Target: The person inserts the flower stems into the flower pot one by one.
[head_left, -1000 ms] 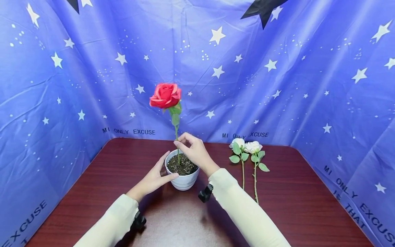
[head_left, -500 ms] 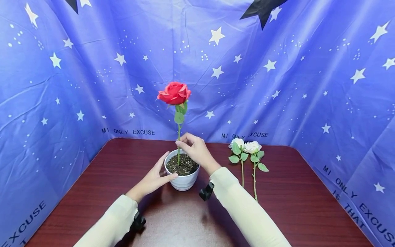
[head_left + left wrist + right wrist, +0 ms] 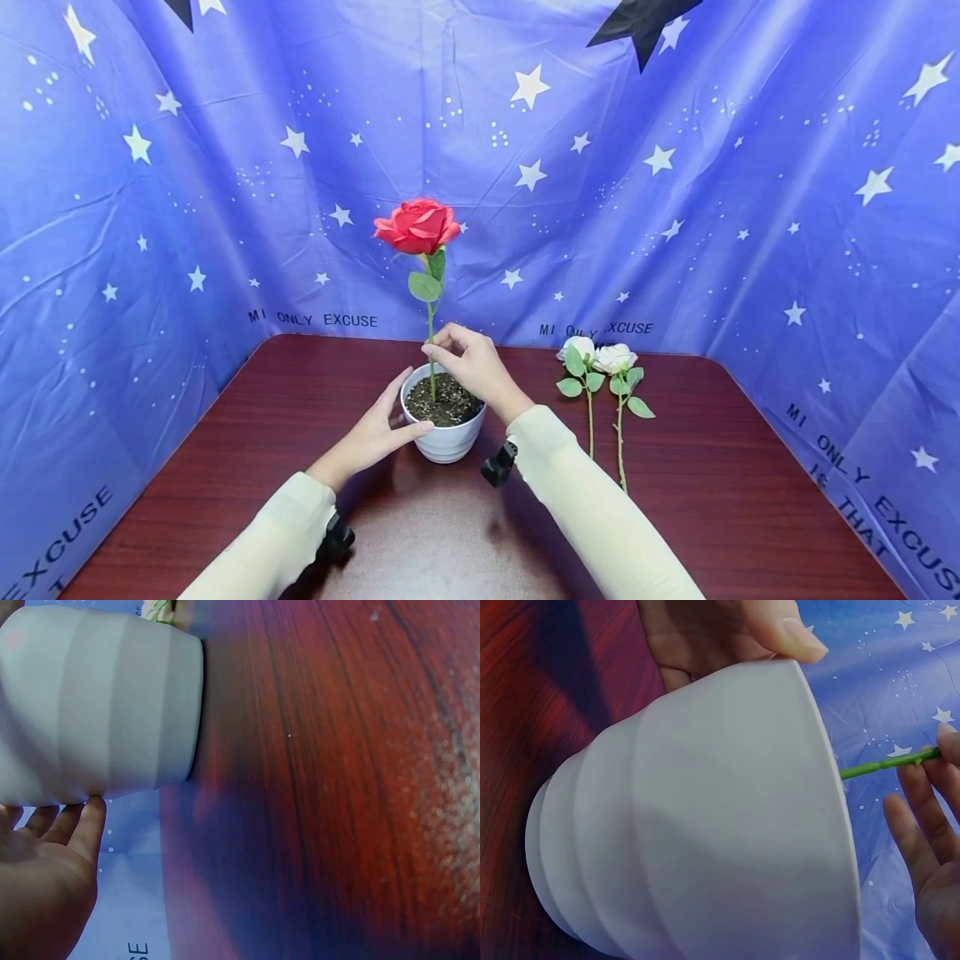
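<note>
A red rose [image 3: 417, 227] stands almost upright, its lower stem end in the dark soil [image 3: 450, 398] of a white flowerpot [image 3: 448, 443]. My right hand [image 3: 472, 358] pinches the stem just above the pot, between thumb and fingertips. In the right wrist view the green stem [image 3: 889, 763] runs from the rim to those fingers. My left hand [image 3: 371, 437] holds the pot from its left, thumb at the near rim and fingers along the far left side. The fingertips [image 3: 91, 814] press the ribbed wall in the left wrist view. The stem's buried end is hidden.
Two white roses, a left one [image 3: 577, 350] and a right one [image 3: 617, 358], lie right of the pot, their stems partly behind my right sleeve. The dark red wooden table [image 3: 735, 467] meets a blue star-printed curtain [image 3: 480, 167] at its back and sides.
The rose head swung right, then slightly back left, and its leaf turned broadside. The stem shifted a little with the right hand's fingertips. The pot and left hand stayed put.
</note>
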Available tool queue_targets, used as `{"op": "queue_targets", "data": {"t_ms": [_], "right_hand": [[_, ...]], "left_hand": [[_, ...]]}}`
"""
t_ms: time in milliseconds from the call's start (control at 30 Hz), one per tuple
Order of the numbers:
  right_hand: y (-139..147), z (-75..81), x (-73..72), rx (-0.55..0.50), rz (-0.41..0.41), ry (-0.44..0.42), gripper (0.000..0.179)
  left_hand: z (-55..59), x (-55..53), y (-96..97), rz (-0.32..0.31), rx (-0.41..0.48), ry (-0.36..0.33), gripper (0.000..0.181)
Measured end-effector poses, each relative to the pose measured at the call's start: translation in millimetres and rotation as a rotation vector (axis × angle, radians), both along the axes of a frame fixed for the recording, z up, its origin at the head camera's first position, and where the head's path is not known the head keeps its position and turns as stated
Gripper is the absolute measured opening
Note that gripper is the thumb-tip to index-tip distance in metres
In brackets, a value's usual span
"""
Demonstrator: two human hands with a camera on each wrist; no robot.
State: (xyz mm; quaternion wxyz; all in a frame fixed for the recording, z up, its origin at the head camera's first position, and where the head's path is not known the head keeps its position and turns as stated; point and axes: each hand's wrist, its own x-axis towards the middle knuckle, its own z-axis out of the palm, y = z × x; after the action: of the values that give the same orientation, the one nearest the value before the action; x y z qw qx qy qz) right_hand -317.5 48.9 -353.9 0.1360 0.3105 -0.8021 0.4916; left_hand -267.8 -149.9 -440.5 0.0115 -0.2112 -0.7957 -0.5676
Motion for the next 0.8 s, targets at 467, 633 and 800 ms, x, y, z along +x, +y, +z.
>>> {"op": "queue_targets", "data": {"t_ms": [467, 633, 800], "right_hand": [[1.0, -5.6, -0.7, -0.051, -0.055, -0.027, 0.017], [2.0, -6.0, -0.8, -0.053, -0.051, -0.041, 0.018], [2.6, -6.2, -0.3, -0.048, -0.043, -0.067, 0.02]], "left_hand": [[0.2, -0.2, -0.4, 0.013, -0.011, -0.004, 0.095], [1.1, 0.2, -0.1, 0.006, -0.005, 0.002, 0.095], [2.3, 1.9, -0.1, 0.0, -0.007, -0.001, 0.095]]}}
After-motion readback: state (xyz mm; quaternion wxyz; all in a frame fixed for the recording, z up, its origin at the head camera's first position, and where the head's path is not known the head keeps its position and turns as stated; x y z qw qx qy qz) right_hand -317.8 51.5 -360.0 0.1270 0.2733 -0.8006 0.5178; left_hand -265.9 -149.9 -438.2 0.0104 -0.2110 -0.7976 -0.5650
